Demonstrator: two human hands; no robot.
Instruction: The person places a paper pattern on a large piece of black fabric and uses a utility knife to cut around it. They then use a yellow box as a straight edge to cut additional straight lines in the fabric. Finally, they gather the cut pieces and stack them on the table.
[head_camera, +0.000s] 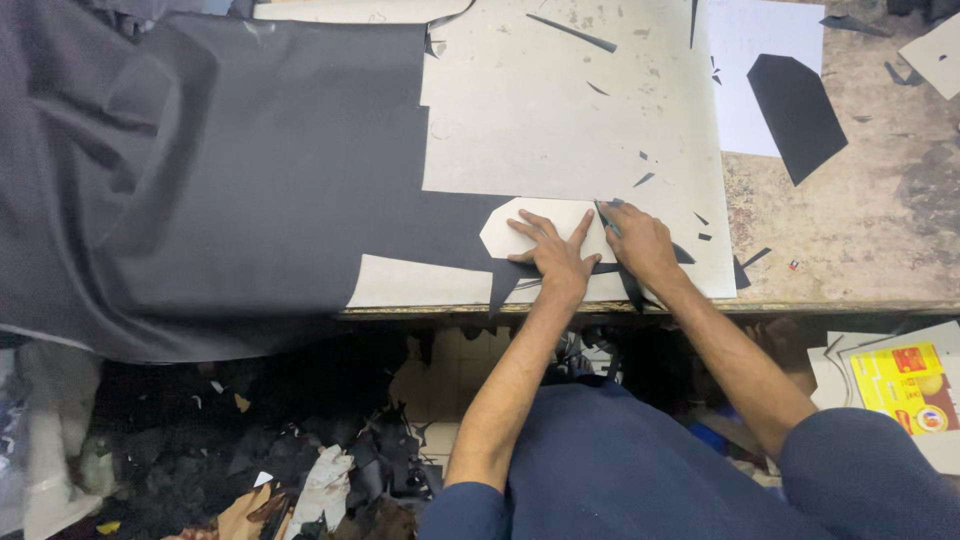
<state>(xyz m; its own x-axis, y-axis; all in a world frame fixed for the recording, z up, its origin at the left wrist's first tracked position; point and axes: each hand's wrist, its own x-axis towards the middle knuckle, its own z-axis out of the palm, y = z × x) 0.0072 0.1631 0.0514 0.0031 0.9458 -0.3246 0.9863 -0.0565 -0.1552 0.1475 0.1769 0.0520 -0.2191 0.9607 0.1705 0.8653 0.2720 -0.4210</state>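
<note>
template: pale card pattern piece (545, 228), one end pointed; lies flat on the dark fabric at the front edge of the bench, just left of the blade.
fabric: large dark grey sheet (230, 180), spread over the left half of the bench and drooping off the front edge; a cut tongue of it runs under the template.
left hand: left hand (555, 250) flat on the template, fingers splayed, palm pressing down; nothing gripped.
right hand: right hand (640, 240) just right of the template, fingers closed round a thin dark blade or knife (607, 217), tip at the template's right edge.
cutting board: big pale board (560, 110) under the work, scored, with dark offcuts scattered on it.
handling, template: likely light and stiff, prone to skating on the fabric; best pinned from above with a flat palm, well clear of the edge being traced.
handling, fabric: looks soft, limp and thin; probably bunches if dragged, so hold it close to the cut line.
cut piece: dark pointed shape (797, 112) on white paper, far right, well apart.
floor: scrap heap (310, 480) below the bench.
</note>
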